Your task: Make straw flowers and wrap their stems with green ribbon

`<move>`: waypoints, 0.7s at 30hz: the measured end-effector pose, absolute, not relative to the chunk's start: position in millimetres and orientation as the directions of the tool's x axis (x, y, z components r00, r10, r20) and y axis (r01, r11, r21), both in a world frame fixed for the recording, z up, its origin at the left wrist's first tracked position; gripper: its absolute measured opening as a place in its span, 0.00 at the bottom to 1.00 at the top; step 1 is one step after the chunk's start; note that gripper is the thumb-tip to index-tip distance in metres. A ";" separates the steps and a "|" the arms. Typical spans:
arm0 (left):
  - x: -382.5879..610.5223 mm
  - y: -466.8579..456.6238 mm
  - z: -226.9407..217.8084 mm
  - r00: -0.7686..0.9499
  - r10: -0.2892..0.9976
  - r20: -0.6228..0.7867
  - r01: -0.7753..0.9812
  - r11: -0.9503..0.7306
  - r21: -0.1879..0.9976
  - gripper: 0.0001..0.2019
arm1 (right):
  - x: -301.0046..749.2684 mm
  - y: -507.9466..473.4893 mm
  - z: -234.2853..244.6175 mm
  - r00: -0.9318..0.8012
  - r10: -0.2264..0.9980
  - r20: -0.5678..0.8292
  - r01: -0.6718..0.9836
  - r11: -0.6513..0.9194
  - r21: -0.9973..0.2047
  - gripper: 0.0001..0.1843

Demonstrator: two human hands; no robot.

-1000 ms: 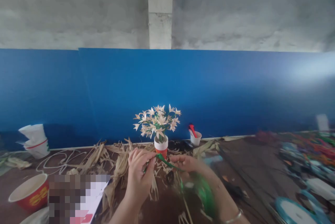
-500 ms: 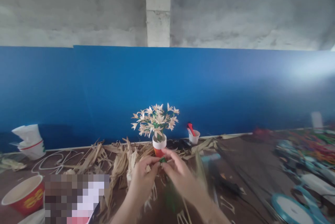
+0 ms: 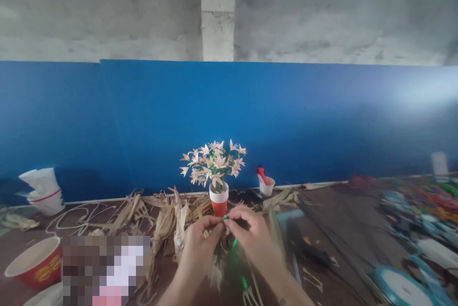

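Note:
My left hand [image 3: 198,246] and my right hand [image 3: 248,237] meet fingertip to fingertip low in the middle of the head view. Both pinch the top of a thin green-wrapped stem [image 3: 224,219]. A green tape strip [image 3: 234,260] hangs down from the pinch, blurred, between my wrists. Pale husk petals [image 3: 215,275] hang under my left hand. Just behind my fingers stands a red and white paper cup [image 3: 219,199] holding a bunch of cream husk flowers [image 3: 213,163].
Dry corn husks [image 3: 161,215] lie scattered over the brown table. A red paper bowl [image 3: 34,263] sits at the left, stacked white cups [image 3: 43,191] behind it. A small white cup with a red tool [image 3: 265,183] stands right of the flowers. Tape rolls [image 3: 400,287] and coloured clutter fill the right.
My right hand came in from the right, with the green tape trailing, and closed against my left fingertips. The tape now hangs down between my wrists instead of stretching out sideways.

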State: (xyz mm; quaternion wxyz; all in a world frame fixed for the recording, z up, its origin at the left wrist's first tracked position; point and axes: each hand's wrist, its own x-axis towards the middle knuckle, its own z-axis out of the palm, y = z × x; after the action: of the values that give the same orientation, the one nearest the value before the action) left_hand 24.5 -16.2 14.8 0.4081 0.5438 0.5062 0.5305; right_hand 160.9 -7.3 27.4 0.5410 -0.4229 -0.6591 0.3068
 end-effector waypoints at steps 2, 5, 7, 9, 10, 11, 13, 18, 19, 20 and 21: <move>24.1 -15.4 15.8 -0.081 0.986 0.147 0.132 -0.135 0.982 0.11 | 160.7 -7.4 27.1 -0.062 0.872 0.485 0.240 0.485 -0.841 0.04; 21.9 -14.2 15.9 -0.093 0.984 0.149 0.169 -0.132 0.977 0.10 | 159.1 -5.9 23.2 -0.079 0.887 0.455 0.250 0.460 -0.852 0.04; 20.1 -13.7 15.4 -0.102 0.981 0.167 0.217 -0.142 0.966 0.10 | 157.9 -4.7 20.3 -0.090 0.904 0.419 0.248 0.427 -0.869 0.05; 18.4 -13.5 14.9 -0.124 0.967 0.221 0.289 -0.178 0.941 0.10 | 156.8 -3.8 18.2 -0.093 0.915 0.393 0.248 0.403 -0.881 0.07; 17.8 -13.5 14.7 -0.135 0.957 0.257 0.330 -0.201 0.922 0.09 | 156.4 -3.4 17.5 -0.091 0.920 0.381 0.247 0.392 -0.886 0.07; 17.3 -13.5 14.5 -0.141 0.946 0.293 0.372 -0.223 0.901 0.08 | 156.0 -3.1 16.9 -0.089 0.925 0.369 0.246 0.379 -0.892 0.07; 16.8 -13.6 14.4 -0.139 0.925 0.354 0.453 -0.259 0.853 0.07 | 155.5 -2.7 16.2 -0.083 0.937 0.340 0.243 0.350 -0.904 0.07; 18.2 -15.5 14.3 -0.089 0.896 0.436 0.639 -0.284 0.715 0.04 | 154.1 -2.8 14.5 -0.068 0.951 0.303 0.285 0.309 -0.907 0.07; 19.1 -16.7 14.3 -0.075 0.888 0.454 0.671 -0.292 0.682 0.04 | 153.6 -3.1 14.1 -0.071 0.951 0.300 0.293 0.307 -0.905 0.07; 20.3 -18.2 14.2 -0.061 0.877 0.477 0.700 -0.303 0.647 0.04 | 153.1 -3.5 13.8 -0.072 0.953 0.296 0.301 0.303 -0.904 0.07; 21.6 -20.0 14.0 -0.048 0.861 0.506 0.727 -0.317 0.610 0.05 | 152.5 -3.9 13.6 -0.073 0.955 0.288 0.310 0.296 -0.903 0.07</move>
State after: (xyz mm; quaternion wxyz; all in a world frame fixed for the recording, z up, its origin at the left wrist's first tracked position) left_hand 21.6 -20.0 14.0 0.0776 0.6854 0.5792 0.4343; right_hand 152.5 -3.9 13.6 0.4759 -0.4870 -0.6493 0.3387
